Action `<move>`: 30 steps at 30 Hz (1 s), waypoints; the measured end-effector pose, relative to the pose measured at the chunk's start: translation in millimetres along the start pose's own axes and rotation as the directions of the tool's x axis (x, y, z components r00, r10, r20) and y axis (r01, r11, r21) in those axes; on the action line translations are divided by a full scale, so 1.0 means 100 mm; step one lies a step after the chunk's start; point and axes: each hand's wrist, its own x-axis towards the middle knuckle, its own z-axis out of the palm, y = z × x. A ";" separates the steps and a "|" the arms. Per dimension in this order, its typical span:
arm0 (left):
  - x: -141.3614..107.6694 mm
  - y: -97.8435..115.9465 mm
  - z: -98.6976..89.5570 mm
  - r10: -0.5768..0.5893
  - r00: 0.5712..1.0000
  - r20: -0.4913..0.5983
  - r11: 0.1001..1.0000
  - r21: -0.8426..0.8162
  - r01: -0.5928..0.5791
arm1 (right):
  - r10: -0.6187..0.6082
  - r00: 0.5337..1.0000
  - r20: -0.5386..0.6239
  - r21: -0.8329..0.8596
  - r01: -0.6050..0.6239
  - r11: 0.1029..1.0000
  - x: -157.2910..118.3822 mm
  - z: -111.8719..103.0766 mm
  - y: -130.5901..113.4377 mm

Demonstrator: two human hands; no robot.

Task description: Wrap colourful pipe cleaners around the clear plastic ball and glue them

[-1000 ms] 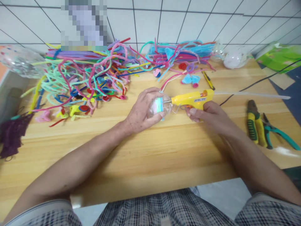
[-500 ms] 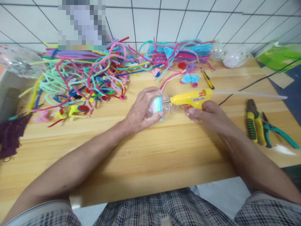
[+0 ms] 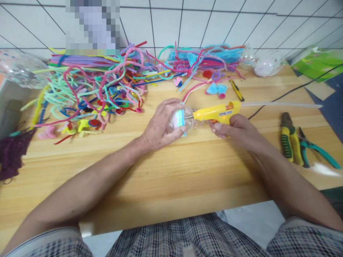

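Note:
My left hand is closed around a clear plastic ball with a shiny blue and iridescent strip across it. Pink and white pipe cleaners run up from behind the fingers. In my right hand is a yellow hot glue gun, its metal nozzle up against the right side of the ball, my fingers at the orange trigger. A long translucent glue stick sticks out of the gun's rear. Exactly where the nozzle tip touches is hard to make out.
Tangled pipe cleaners cover the back left, with a blue and pink bundle further right. A utility knife and blue bow lie beyond the gun. Wire strippers, teal-handled pliers and a black cord are at right.
The glue gun has shifted very slightly to the left, nozzle deeper against the ball, and the glue stick's end moved left with it. My left hand stays in place.

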 end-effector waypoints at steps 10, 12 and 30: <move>-0.02 0.01 -0.01 -0.018 1.000 0.021 0.999 0.047 0.017 | -0.002 0.998 -0.060 0.094 0.008 0.996 0.02 0.03 0.03; -0.01 0.01 -0.01 -0.005 1.000 0.013 0.999 0.041 0.004 | -0.016 0.998 -0.053 0.095 0.021 0.995 0.03 0.04 0.04; -0.01 0.00 0.00 -0.008 1.000 0.004 1.000 0.018 0.008 | -0.019 0.995 -0.099 0.088 0.028 0.996 0.02 0.07 0.05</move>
